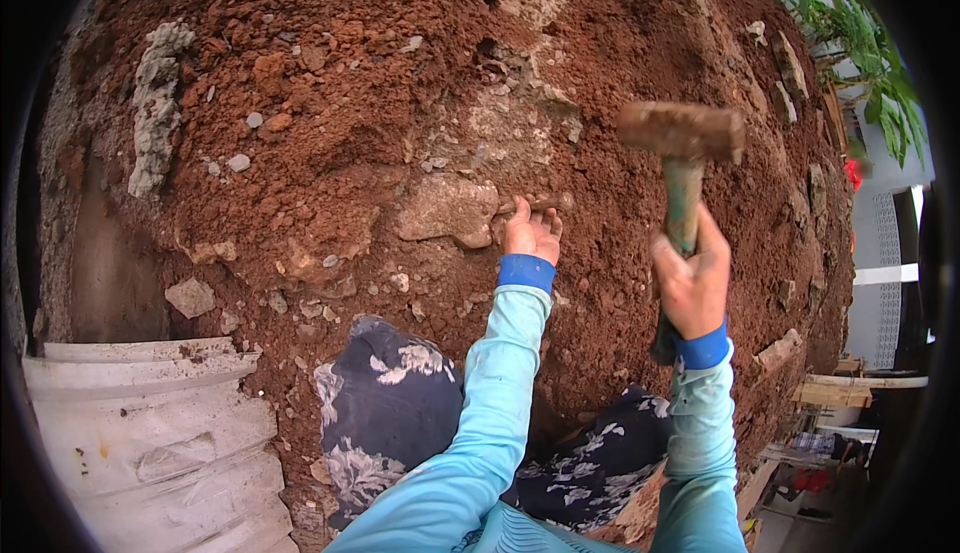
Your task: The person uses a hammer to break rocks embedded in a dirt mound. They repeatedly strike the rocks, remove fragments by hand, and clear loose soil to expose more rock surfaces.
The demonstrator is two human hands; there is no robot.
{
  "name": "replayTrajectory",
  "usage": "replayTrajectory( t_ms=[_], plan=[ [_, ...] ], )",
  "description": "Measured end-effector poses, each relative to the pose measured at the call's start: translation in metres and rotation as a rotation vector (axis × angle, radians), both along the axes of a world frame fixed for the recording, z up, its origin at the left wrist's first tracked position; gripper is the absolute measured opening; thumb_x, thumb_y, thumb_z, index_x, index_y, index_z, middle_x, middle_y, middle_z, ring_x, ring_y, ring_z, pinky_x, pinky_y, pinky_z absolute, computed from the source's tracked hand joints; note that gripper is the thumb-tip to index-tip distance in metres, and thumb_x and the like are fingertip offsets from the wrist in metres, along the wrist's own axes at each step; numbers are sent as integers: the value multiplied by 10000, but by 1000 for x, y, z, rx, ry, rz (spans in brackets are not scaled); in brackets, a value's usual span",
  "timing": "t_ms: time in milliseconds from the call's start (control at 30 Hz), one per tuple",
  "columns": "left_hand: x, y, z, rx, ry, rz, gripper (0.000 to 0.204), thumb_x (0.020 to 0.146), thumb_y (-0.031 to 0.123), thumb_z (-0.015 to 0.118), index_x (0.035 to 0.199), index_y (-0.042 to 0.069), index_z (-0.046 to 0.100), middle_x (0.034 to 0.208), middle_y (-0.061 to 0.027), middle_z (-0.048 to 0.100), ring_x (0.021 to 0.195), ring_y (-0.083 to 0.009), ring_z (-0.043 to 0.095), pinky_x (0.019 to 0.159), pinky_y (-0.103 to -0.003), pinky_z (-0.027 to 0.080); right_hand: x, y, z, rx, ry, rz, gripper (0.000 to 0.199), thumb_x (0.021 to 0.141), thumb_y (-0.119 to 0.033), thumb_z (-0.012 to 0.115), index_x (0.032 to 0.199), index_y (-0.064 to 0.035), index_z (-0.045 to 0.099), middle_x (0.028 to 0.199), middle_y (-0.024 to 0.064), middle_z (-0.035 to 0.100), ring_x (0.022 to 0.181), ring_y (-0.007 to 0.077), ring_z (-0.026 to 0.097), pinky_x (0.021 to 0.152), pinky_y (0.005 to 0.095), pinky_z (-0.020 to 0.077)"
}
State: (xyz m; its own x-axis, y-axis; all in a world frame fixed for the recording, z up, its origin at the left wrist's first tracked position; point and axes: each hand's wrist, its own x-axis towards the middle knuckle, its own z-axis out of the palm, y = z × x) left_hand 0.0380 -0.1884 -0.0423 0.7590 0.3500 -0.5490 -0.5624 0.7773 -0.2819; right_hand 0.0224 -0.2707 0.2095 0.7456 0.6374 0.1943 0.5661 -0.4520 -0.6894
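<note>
Where the ground meets the left side of my view, I have pale, ridged sheets lying low down, smeared with dirt. Above them a rough grey lump, long and narrow, rests on red-brown soil, and a smaller angular stone sits just beyond the sheets' upper edge. Next across comes a knee in dark trousers with a whitish pattern.

Ahead of that knee, a broad, flat-faced stone is set in the soil, crusted with the same reddish dirt. Just to its right I find the left hand, palm turned up, thumb and fingers closed on a thin brown rod. The rod lies crosswise, one end towards the stone; whether it touches, I cannot tell.

Well apart from it, the right hand is wrapped around the green handle of a hammer. The hammer's rusty, blocky head points away from the body and stands clear of the rod. Both sleeves are light blue with darker cuffs. Farther right, I make out green leaves at the top and light timber lower down.
</note>
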Motion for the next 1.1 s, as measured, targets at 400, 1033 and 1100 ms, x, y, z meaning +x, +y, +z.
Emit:
replayTrajectory(
  t_ms=[400,1033,1100],
  plan=[
    [-3,6,1,67,83,-155,264,978,420,530,929,161,540,842,-2,514,705,-164,496,632,-333,374,34,-10,24,-621,-225,162,289,755,-56,626,1032,14,576,706,229,585,681,393,632,636,408,490],
    [-4,4,6,100,174,-192,293,949,434,582,923,144,546,773,10,523,667,-153,501,595,-328,366,14,48,30,-280,-324,322,288,767,-33,613,1036,-46,511,689,247,546,683,445,600,602,431,478],
    [-3,2,10,80,162,-225,296,945,435,588,915,143,547,767,12,525,664,-151,503,592,-325,368,36,20,12,-666,-344,295,349,777,-45,628,1105,-63,511,754,249,607,744,448,623,662,473,510]
  ],
)
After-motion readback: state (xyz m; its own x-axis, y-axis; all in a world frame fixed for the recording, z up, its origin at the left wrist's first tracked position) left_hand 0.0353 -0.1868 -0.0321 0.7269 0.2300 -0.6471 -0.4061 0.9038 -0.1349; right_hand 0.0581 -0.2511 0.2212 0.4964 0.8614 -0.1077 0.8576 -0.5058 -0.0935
